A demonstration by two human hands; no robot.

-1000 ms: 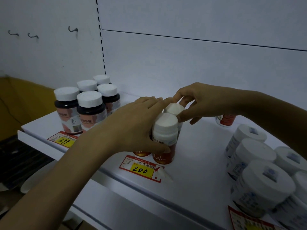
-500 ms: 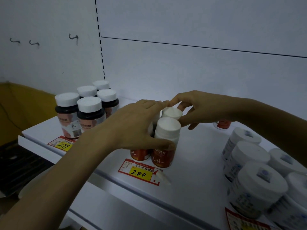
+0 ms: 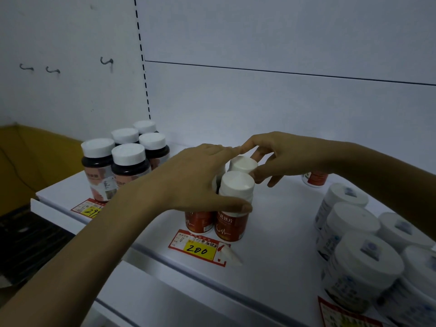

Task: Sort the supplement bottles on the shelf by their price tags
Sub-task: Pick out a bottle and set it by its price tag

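Red-labelled bottles with white caps stand in a tight cluster on the white shelf [image 3: 271,251], behind the price tag marked 200 [image 3: 199,249]. My left hand [image 3: 195,175] wraps over the cluster, thumb pressed on the front red bottle [image 3: 232,223] and palm hiding the tops of those to its left [image 3: 199,223]. My right hand [image 3: 280,156] pinches the cap of the rear bottle [image 3: 243,164] with fingertips. One more red bottle [image 3: 315,179] stands alone behind my right forearm.
Several dark bottles with white caps [image 3: 128,161] stand at the left behind a tag reading 299 [image 3: 90,210]. Several white tubs with blue labels [image 3: 361,263] crowd the right edge above another red tag [image 3: 342,312]. A white back wall [image 3: 259,102] closes the shelf.
The view has shifted slightly downward. Both hands stay on the red cluster, which now stands a little farther back from the 200 tag.
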